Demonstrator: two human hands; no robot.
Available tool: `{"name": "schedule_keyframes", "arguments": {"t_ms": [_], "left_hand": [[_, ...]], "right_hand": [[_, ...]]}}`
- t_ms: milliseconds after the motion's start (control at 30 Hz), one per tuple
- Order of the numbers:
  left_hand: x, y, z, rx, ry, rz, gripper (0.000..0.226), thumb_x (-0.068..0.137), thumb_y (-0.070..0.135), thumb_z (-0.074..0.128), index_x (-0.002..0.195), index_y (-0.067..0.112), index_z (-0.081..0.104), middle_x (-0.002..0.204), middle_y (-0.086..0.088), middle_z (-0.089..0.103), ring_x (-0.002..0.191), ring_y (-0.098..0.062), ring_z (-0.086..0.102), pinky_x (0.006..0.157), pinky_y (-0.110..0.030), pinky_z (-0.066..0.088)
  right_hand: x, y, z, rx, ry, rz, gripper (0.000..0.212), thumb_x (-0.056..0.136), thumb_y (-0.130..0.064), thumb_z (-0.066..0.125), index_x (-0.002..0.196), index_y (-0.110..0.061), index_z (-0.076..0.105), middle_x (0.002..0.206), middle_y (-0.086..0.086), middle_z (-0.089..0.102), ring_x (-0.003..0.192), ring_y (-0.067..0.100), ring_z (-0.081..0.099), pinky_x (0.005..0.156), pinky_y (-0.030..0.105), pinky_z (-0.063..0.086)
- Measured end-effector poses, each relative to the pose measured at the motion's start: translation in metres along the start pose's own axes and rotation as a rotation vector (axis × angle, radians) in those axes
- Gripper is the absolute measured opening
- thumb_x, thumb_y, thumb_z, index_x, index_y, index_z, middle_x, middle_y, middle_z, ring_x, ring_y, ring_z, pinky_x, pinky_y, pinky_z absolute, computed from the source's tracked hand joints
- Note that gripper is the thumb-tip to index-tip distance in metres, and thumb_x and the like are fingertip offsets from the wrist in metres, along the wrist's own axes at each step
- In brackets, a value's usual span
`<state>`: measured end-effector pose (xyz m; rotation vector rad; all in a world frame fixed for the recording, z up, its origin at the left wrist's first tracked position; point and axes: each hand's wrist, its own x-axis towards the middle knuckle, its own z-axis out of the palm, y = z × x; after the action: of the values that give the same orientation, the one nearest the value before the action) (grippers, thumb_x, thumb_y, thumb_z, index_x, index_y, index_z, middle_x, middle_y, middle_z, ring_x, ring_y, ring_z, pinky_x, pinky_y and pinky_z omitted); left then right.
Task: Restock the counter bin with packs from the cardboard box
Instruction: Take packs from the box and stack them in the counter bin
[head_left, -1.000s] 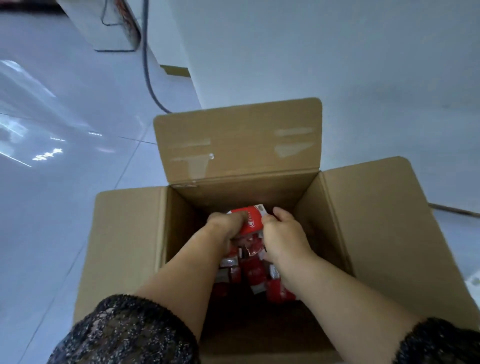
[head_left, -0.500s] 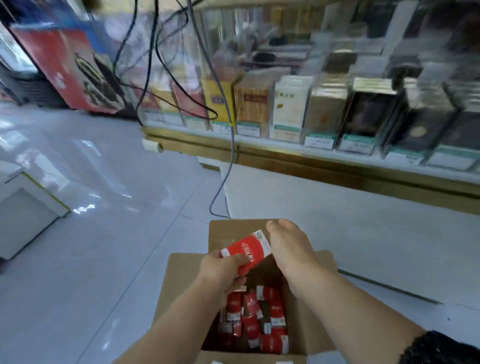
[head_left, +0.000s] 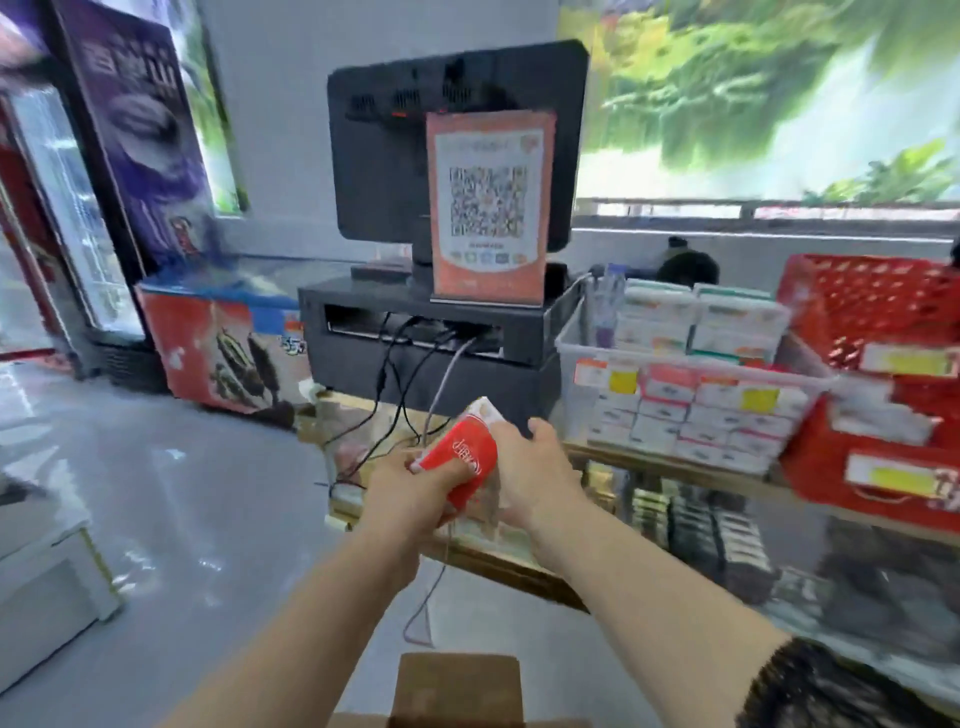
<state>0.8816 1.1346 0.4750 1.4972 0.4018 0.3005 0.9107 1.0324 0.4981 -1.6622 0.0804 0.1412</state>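
1. Both hands are working together here: the left hand (head_left: 410, 488) is wrapping its fingers around the near end of a red pack (head_left: 466, 453), and the right hand (head_left: 540, 467) is clasping the far side, thumb on top.
2. The pack is hanging in the air between the cardboard box (head_left: 457, 686) at the bottom edge and the bench (head_left: 649, 461), tilted with one end up. More wrapping is showing under it (possibly more packs, too blurred to say).
3. Two hands are probably steadying a slippery load for the transfer.
4. The clear bin (head_left: 563, 340) is sitting on the bench just right of the hands, holding rows of white packs. It looks like the target, though the red crates (head_left: 872, 312) beside it are also candidates.
5. Now the writing: white lettering is running along the pack, unreadable through the blur.
6. An orange sign (head_left: 488, 208) is showing a QR code in front of the monitor (head_left: 384, 156), and its small print isn't legible.
7. Yellow tags on the bin and crates aren't legible either.
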Motion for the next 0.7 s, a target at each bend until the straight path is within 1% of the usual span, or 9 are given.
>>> {"name": "schedule_keyframes", "arguments": {"t_ms": [33,100,133,233,333,467,600,633,700], "left_hand": [[-0.009,0.020,0.005,0.027,-0.008,0.055,0.034,0.075,0.017,0.077,0.103,0.011,0.057,0.091,-0.009,0.067,0.078,-0.021,0.065,0.062,-0.030,0.052],[-0.024,0.057,0.016,0.076,-0.023,0.161,0.040,0.073,0.024,0.079,0.105,0.017,0.055,0.095,-0.006,0.066,0.084,-0.021,0.067,0.065,-0.032,0.056],[-0.030,0.074,0.023,0.101,-0.026,0.218,0.040,0.073,0.024,0.079,0.105,0.019,0.055,0.095,-0.005,0.065,0.083,-0.020,0.067,0.066,-0.033,0.058],[-0.041,0.117,0.046,0.143,-0.041,0.368,0.034,0.076,0.020,0.077,0.099,0.020,0.054,0.089,-0.002,0.063,0.067,-0.008,0.065,0.054,-0.024,0.055],[-0.037,0.145,0.070,0.198,-0.091,0.483,0.035,0.075,0.022,0.078,0.099,0.024,0.052,0.089,0.006,0.063,0.072,-0.002,0.062,0.061,-0.021,0.053],[-0.020,0.172,0.095,0.247,-0.206,0.572,0.036,0.077,0.017,0.075,0.095,0.032,0.048,0.088,0.011,0.062,0.077,0.001,0.060,0.067,-0.021,0.053],[0.009,0.186,0.112,0.302,-0.294,0.636,0.035,0.078,0.017,0.073,0.091,0.034,0.045,0.087,0.010,0.062,0.079,-0.002,0.062,0.072,-0.027,0.056],[0.017,0.188,0.114,0.314,-0.322,0.638,0.037,0.079,0.016,0.072,0.093,0.035,0.045,0.090,0.011,0.061,0.081,0.000,0.060,0.072,-0.025,0.055],[0.033,0.191,0.115,0.309,-0.415,0.627,0.044,0.080,0.014,0.071,0.106,0.036,0.043,0.102,0.017,0.057,0.085,0.007,0.055,0.069,-0.012,0.048]], "right_hand": [[-0.007,-0.019,-0.005,0.003,-0.009,-0.023,0.075,0.081,-0.055,0.044,0.148,-0.032,0.019,0.146,0.006,0.036,0.128,0.031,0.041,0.104,0.050,0.039],[-0.015,-0.053,-0.017,0.029,-0.014,-0.074,0.081,0.077,-0.057,0.042,0.149,-0.035,0.012,0.149,0.008,0.033,0.129,0.032,0.041,0.104,0.052,0.039],[-0.017,-0.067,-0.023,0.043,-0.004,-0.099,0.082,0.074,-0.058,0.041,0.148,-0.036,0.012,0.147,0.008,0.035,0.127,0.032,0.043,0.103,0.051,0.041],[-0.016,-0.107,-0.045,0.082,0.027,-0.167,0.071,0.088,-0.048,0.045,0.149,-0.030,0.014,0.145,0.005,0.038,0.125,0.030,0.046,0.099,0.043,0.044],[-0.007,-0.139,-0.069,0.132,0.068,-0.193,0.068,0.088,-0.048,0.049,0.146,-0.031,0.018,0.140,0.009,0.044,0.119,0.031,0.052,0.097,0.051,0.048],[0.013,-0.171,-0.094,0.177,0.126,-0.235,0.060,0.093,-0.036,0.054,0.144,-0.031,0.024,0.132,0.010,0.052,0.105,0.026,0.060,0.092,0.047,0.052],[0.047,-0.187,-0.109,0.191,0.235,-0.206,0.057,0.090,-0.028,0.059,0.141,-0.029,0.034,0.129,0.010,0.055,0.104,0.026,0.062,0.087,0.045,0.056],[0.054,-0.189,-0.111,0.184,0.244,-0.195,0.054,0.091,-0.027,0.059,0.140,-0.027,0.036,0.127,0.011,0.055,0.103,0.027,0.062,0.085,0.045,0.056],[0.066,-0.192,-0.115,0.173,0.252,-0.199,0.049,0.092,-0.025,0.060,0.136,-0.025,0.040,0.122,0.010,0.057,0.099,0.026,0.063,0.080,0.044,0.058]]}}
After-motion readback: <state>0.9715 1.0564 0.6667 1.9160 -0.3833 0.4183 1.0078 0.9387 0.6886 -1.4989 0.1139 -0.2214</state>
